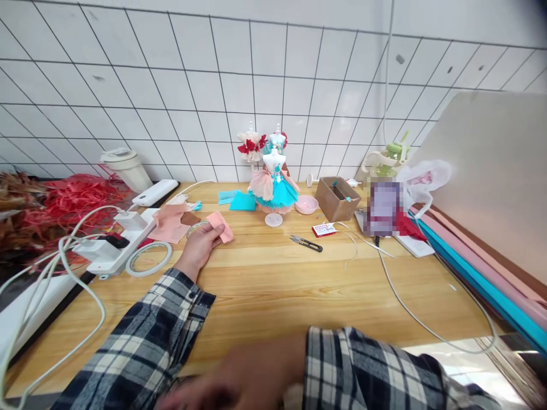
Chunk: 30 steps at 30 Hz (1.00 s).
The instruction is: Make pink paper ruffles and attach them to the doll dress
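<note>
Between the thumb and fingers of my left hand (200, 246) is a small piece of pink crepe paper (220, 226), held just above the wooden table. My right hand (248, 373) is low at the front edge, smeared by motion, and its fingers do not show clearly. Beyond my left hand stands a small white dress form (274, 162) in a pink and turquoise paper skirt (277, 191). More pink paper (168, 221) lies left of that hand, beside a roll of tape (149, 259). Black-handled thread snips (306, 243) rest in mid-table.
Turquoise paper sheets (243, 200), a pink bowl (306, 204) and a cardboard box (337, 198) stand near the wall. A power strip (115, 253) with cables lies left. At right are a phone (383, 208), a cable (397, 296) and rolled coloured papers (482, 285).
</note>
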{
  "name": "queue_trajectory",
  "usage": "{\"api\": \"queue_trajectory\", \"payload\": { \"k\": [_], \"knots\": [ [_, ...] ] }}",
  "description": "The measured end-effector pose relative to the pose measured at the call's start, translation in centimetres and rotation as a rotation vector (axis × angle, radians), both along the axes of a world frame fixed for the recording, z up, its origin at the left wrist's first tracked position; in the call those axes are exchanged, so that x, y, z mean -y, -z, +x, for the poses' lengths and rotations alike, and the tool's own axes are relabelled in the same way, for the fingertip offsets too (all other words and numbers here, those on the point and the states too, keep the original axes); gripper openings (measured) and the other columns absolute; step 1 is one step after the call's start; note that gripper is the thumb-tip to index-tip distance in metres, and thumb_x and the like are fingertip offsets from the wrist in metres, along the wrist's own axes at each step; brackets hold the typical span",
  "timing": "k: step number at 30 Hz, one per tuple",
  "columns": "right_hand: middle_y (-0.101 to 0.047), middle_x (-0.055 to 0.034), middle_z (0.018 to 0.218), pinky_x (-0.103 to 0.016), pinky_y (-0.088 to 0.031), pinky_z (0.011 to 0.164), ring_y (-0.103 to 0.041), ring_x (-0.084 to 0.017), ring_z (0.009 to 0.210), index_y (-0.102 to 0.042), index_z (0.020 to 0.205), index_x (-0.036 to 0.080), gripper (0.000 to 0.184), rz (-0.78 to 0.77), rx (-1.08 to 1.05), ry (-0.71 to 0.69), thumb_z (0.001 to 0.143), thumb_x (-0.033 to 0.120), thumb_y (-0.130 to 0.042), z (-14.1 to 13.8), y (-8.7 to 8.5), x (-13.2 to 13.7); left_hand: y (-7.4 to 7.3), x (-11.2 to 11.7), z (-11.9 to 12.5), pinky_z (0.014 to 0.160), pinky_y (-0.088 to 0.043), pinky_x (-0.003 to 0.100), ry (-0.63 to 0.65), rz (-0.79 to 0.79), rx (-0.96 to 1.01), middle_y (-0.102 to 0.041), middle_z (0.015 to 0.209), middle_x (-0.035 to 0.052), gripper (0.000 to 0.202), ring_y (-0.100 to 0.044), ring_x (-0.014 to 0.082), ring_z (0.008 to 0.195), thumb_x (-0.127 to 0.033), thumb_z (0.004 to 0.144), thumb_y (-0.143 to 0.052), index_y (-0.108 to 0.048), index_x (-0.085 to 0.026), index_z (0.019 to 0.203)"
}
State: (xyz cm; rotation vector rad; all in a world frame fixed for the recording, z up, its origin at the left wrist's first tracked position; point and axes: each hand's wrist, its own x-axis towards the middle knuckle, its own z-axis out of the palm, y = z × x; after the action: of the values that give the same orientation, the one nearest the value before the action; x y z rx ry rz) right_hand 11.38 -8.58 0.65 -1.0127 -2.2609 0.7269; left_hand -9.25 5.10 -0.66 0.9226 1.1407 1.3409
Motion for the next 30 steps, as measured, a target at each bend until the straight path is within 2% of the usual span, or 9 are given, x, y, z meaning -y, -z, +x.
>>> {"api": "queue_trajectory", "payload": {
  "k": [4,6,7,11,14,18,22,26,30],
  "knots": [
    [-0.071,-0.0025,0.088,-0.025,-0.05,0.065,-0.064,-0.014,0.073,-0.062,0.12,0.021,0.035,-0.071,-0.077,0.228,0.092,0.04,-0.053,2.2,-0.5,-5.7,-0.3,1.1,1.2,0.071,-0.051,0.025,0.102,0.038,-0.117,-0.072,0.081,0.0025,0.028,-0.065,0.0147,0.072,-0.032,0.065,-0.082,-0.07,-0.015,0.084],
    [-0.07,-0.0056,0.092,-0.029,-0.049,0.068,-0.063,-0.016,0.074,-0.062,0.118,0.018,0.039,-0.098,-0.135,0.385,0.088,0.043,-0.058,3.8,-0.4,-7.9,-0.6,2.0,2.5,0.071,-0.05,0.026,0.154,0.057,-0.149,-0.071,0.077,0.0016,0.026,-0.063,0.0144,0.07,-0.035,0.066,-0.081,-0.069,-0.015,0.079],
    [-0.07,-0.007,0.096,-0.029,-0.049,0.072,-0.063,-0.017,0.08,-0.061,0.118,0.017,0.041,-0.108,-0.178,0.364,0.086,0.044,-0.06,4.4,-0.2,-8.5,-0.7,2.4,3.4,0.072,-0.049,0.026,0.196,0.074,-0.178,-0.071,0.074,0.0015,0.025,-0.063,0.0147,0.069,-0.037,0.068,-0.079,-0.069,-0.015,0.075],
    [-0.069,-0.0082,0.109,-0.03,-0.051,0.075,-0.064,-0.02,0.096,-0.065,0.113,0.019,0.037,-0.182,-0.344,0.2,0.083,0.041,-0.063,5.3,0.8,-8.7,-0.9,3.9,6.6,0.079,-0.049,0.031,0.369,0.1,-0.316,-0.074,0.082,0.004,0.027,-0.065,0.0206,0.08,-0.041,0.073,-0.074,-0.072,-0.015,0.079],
    [-0.073,-0.0055,0.096,-0.031,-0.052,0.075,-0.067,-0.018,0.085,-0.07,0.099,0.02,0.023,-0.306,-0.464,0.226,0.083,0.031,-0.06,5.4,1.5,-8.9,-0.7,4.4,7.6,0.079,-0.05,0.033,0.408,0.048,-0.325,-0.075,0.088,0.0057,0.034,-0.068,0.0237,0.084,-0.041,0.07,-0.076,-0.072,-0.015,0.091],
    [-0.073,-0.0048,0.085,-0.031,-0.052,0.071,-0.066,-0.017,0.075,-0.07,0.09,0.017,0.02,-0.426,-0.532,0.239,0.078,0.03,-0.062,5.8,1.8,-9.6,-0.4,4.2,7.4,0.076,-0.054,0.035,0.387,-0.009,-0.157,-0.075,0.083,0.0042,0.057,-0.071,0.0217,0.076,-0.032,0.065,-0.081,-0.055,-0.018,0.113],
    [-0.074,-0.0058,0.093,-0.031,-0.053,0.074,-0.067,-0.018,0.081,-0.071,0.097,0.017,0.025,-0.361,-0.494,0.238,0.078,0.033,-0.063,5.4,1.6,-9.4,-0.4,4.2,6.9,0.081,-0.055,0.037,0.399,-0.023,0.002,-0.075,0.086,0.004,0.063,-0.072,0.0204,0.079,-0.026,0.067,-0.08,-0.045,-0.02,0.119],
    [-0.075,-0.0058,0.087,-0.031,-0.052,0.074,-0.068,-0.018,0.078,-0.073,0.089,0.017,0.018,-0.298,-0.466,0.373,0.079,0.026,-0.062,5.5,1.4,-9.4,-0.6,4.3,6.7,0.091,-0.051,0.036,0.379,-0.019,0.093,-0.073,0.095,0.0035,0.067,-0.069,0.0192,0.093,-0.023,0.07,-0.078,-0.044,-0.023,0.127],
    [-0.074,-0.0042,0.083,-0.029,-0.051,0.069,-0.066,-0.017,0.072,-0.073,0.09,0.018,0.018,-0.234,-0.444,0.485,0.08,0.026,-0.06,6.4,1.3,-9.8,-0.5,4.0,6.9,0.097,-0.048,0.037,0.283,-0.004,0.208,-0.068,0.111,0.008,0.061,-0.064,0.0214,0.107,-0.035,0.075,-0.075,-0.047,-0.021,0.127]
  ]
}}
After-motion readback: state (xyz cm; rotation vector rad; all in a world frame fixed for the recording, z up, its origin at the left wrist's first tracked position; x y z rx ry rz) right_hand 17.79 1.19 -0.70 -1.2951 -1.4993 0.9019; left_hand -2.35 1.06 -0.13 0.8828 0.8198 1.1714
